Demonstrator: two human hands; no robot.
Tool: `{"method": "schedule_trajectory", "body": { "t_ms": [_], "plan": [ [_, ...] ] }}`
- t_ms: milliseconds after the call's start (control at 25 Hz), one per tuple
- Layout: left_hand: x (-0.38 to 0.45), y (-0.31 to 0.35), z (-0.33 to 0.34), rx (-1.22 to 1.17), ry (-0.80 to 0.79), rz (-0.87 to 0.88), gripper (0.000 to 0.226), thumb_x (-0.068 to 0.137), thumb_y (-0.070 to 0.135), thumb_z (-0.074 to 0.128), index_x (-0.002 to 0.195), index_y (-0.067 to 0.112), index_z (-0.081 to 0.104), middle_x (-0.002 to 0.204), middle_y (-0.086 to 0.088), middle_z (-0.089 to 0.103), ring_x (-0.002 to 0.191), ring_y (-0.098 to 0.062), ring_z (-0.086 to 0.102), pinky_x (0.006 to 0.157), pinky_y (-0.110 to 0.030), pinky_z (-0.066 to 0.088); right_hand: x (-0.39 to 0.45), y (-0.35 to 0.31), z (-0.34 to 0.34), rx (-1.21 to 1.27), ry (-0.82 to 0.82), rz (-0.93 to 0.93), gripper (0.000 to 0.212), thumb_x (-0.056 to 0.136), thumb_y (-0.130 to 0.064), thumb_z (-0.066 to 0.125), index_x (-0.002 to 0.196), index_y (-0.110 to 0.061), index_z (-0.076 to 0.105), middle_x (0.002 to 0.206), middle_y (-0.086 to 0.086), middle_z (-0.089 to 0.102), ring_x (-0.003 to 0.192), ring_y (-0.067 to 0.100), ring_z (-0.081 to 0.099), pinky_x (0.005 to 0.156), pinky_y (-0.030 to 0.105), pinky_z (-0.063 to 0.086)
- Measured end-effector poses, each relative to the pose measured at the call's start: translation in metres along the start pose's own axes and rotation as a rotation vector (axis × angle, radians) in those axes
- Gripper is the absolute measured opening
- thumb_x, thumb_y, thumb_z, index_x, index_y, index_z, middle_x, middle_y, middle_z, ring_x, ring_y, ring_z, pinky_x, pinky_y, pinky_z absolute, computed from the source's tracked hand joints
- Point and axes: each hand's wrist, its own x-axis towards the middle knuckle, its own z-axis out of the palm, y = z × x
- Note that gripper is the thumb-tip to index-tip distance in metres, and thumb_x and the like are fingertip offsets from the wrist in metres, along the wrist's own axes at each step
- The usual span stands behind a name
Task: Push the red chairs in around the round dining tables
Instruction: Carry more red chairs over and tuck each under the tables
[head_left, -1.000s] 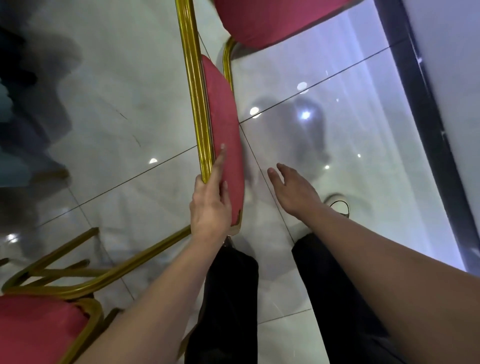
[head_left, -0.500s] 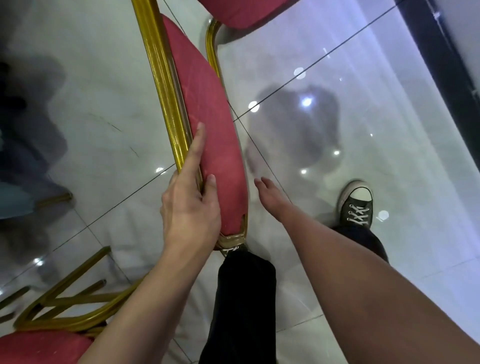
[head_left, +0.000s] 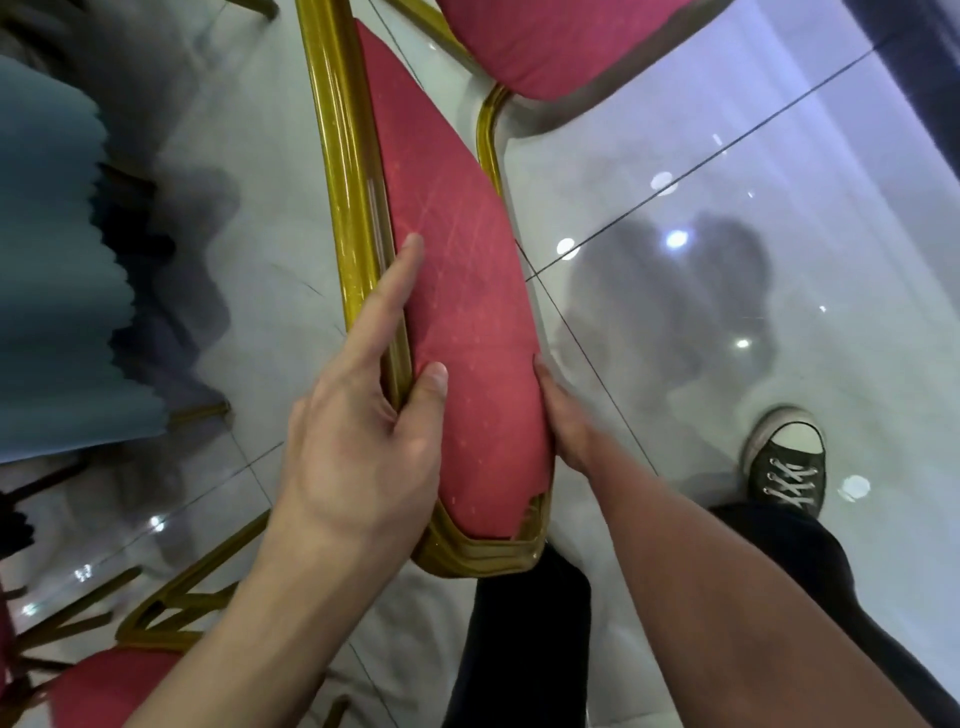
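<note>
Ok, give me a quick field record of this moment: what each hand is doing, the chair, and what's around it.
left hand: grips the chair back's left edge, thumb on the red pad, index finger along the gold frame
right hand: on the right edge, fingers hidden behind it
chair back: red pad in gold frame, seen edge-on from above
seat: red, at top
second chair: lower left
tablecloth: blue-grey, left
floor: glossy tile
shoe: dark sneaker, right

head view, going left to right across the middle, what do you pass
blue-grey cloth → gold frame rail → left hand → red chair back → right hand → black sneaker
</note>
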Motion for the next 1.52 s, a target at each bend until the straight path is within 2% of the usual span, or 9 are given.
{"method": "schedule_trajectory", "body": {
  "t_ms": [240, 400, 480, 640, 760, 960, 1200, 1400, 1520],
  "plan": [
    [-0.035, 0.038, -0.052, 0.022, 0.019, -0.01, 0.067, 0.1, 0.015, 0.058, 0.144, 0.061, 0.037, 0.145, 0.035, 0.045, 0.127, 0.014, 0.048, 0.097, -0.021, 0.053, -0.083, 0.007, 0.02, -0.105, 0.22, 0.024, 0.104, 0.069, -0.101, 0.039, 0.121, -0.016, 0.07, 0.113, 0.006, 0.073, 0.103, 0.025, 0.07, 0.099, 0.048, 0.054],
    [-0.057, 0.07, -0.101, -0.076, 0.012, -0.091, 0.062, 0.1, 0.013, 0.061, 0.143, 0.055, 0.045, 0.145, 0.028, 0.05, 0.127, 0.002, 0.055, 0.099, -0.036, 0.056, -0.149, -0.01, 0.022, -0.2, 0.301, 0.028, 0.112, 0.07, -0.1, 0.04, 0.128, -0.008, 0.067, 0.122, 0.01, 0.069, 0.105, 0.026, 0.066, 0.099, 0.04, 0.052],
    [-0.065, 0.081, -0.121, -0.097, 0.011, -0.095, 0.061, 0.098, 0.013, 0.064, 0.146, 0.045, 0.047, 0.144, 0.019, 0.054, 0.123, -0.007, 0.061, 0.101, -0.041, 0.054, -0.179, -0.02, 0.019, -0.252, 0.367, 0.006, 0.106, 0.074, -0.096, 0.042, 0.123, -0.006, 0.068, 0.117, 0.01, 0.069, 0.096, 0.023, 0.065, 0.086, 0.031, 0.049],
    [-0.09, 0.098, -0.148, -0.207, 0.038, -0.197, 0.059, 0.099, 0.009, 0.061, 0.148, 0.038, 0.047, 0.141, 0.009, 0.056, 0.094, -0.012, 0.073, 0.076, -0.035, 0.064, -0.242, -0.039, 0.01, -0.358, 0.418, 0.006, 0.098, 0.075, -0.094, 0.046, 0.116, -0.007, 0.068, 0.103, 0.007, 0.068, 0.083, 0.018, 0.063, 0.065, 0.026, 0.043],
    [-0.105, 0.107, -0.169, -0.304, 0.042, -0.281, 0.059, 0.098, 0.008, 0.063, 0.147, 0.039, 0.048, 0.142, 0.005, 0.056, 0.103, -0.013, 0.072, 0.077, -0.032, 0.063, -0.28, -0.061, 0.002, -0.451, 0.472, 0.008, 0.101, 0.074, -0.094, 0.046, 0.118, -0.006, 0.068, 0.111, 0.014, 0.069, 0.091, 0.027, 0.065, 0.073, 0.033, 0.045],
    [-0.117, 0.135, -0.2, -0.387, 0.064, -0.378, 0.064, 0.094, 0.006, 0.068, 0.149, 0.033, 0.047, 0.131, 0.004, 0.061, 0.101, -0.016, 0.072, 0.078, -0.032, 0.062, -0.342, -0.109, 0.002, -0.579, 0.521, 0.039, 0.115, 0.064, -0.102, 0.041, 0.117, -0.003, 0.067, 0.095, 0.011, 0.065, 0.072, 0.019, 0.059, 0.057, 0.029, 0.039],
    [-0.129, 0.175, -0.234, -0.362, 0.103, -0.438, 0.067, 0.092, 0.006, 0.071, 0.151, 0.023, 0.045, 0.123, 0.0, 0.063, 0.093, -0.024, 0.074, 0.074, -0.041, 0.064, -0.403, -0.137, 0.001, -0.6, 0.567, 0.104, 0.109, 0.071, -0.092, 0.052, 0.127, 0.001, 0.061, 0.104, 0.019, 0.065, 0.092, 0.038, 0.065, 0.092, 0.049, 0.056],
    [-0.145, 0.203, -0.248, -0.391, 0.079, -0.467, 0.058, 0.094, -0.001, 0.063, 0.146, 0.024, 0.051, 0.132, -0.005, 0.058, 0.091, -0.031, 0.072, 0.071, -0.042, 0.064, -0.47, -0.159, -0.006, -0.606, 0.578, 0.141, 0.084, 0.086, -0.069, 0.062, 0.132, 0.002, 0.058, 0.113, 0.022, 0.065, 0.091, 0.036, 0.065, 0.078, 0.04, 0.052],
    [-0.155, 0.215, -0.256, -0.438, 0.078, -0.459, 0.05, 0.097, -0.007, 0.05, 0.136, 0.023, 0.061, 0.118, -0.003, 0.063, 0.066, -0.023, 0.068, 0.053, -0.031, 0.059, -0.509, -0.176, -0.008, -0.609, 0.548, 0.166, 0.059, 0.095, -0.052, 0.061, 0.119, 0.001, 0.066, 0.112, 0.021, 0.069, 0.095, 0.039, 0.068, 0.09, 0.048, 0.057]
  ]
}}
